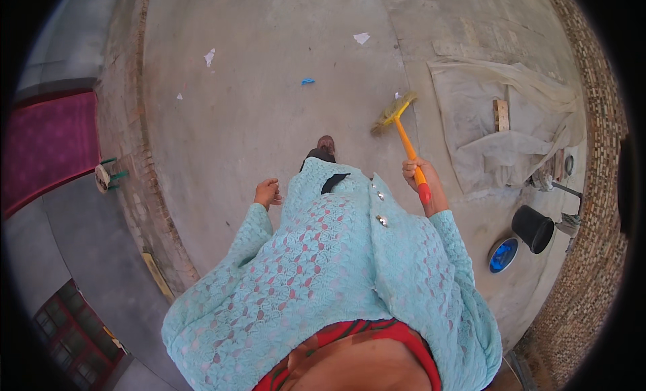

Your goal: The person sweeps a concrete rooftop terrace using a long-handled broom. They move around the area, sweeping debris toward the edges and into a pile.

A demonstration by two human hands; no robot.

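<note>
My right hand point(417, 175) is wrapped around the orange handle of a broom point(404, 136), close to its red end. The broom reaches forward, and its yellow head with pale bristles is over the concrete floor, ahead and to the right. My left hand point(268, 194) hangs beside my body with its fingers curled in, and I see nothing in it. A small blue scrap point(307, 81) lies on the floor ahead, left of the broom head. Farther off are a white paper scrap point(362, 38) and another white scrap point(209, 57).
Plastic sheeting point(464, 149) covers something on the right, with a wooden block point(500, 115) on top. Near the brick wall point(579, 283) stand a black bucket point(533, 228) and a blue basin point(503, 255). Leftward are a small stool point(103, 178) and a magenta curtain point(54, 145).
</note>
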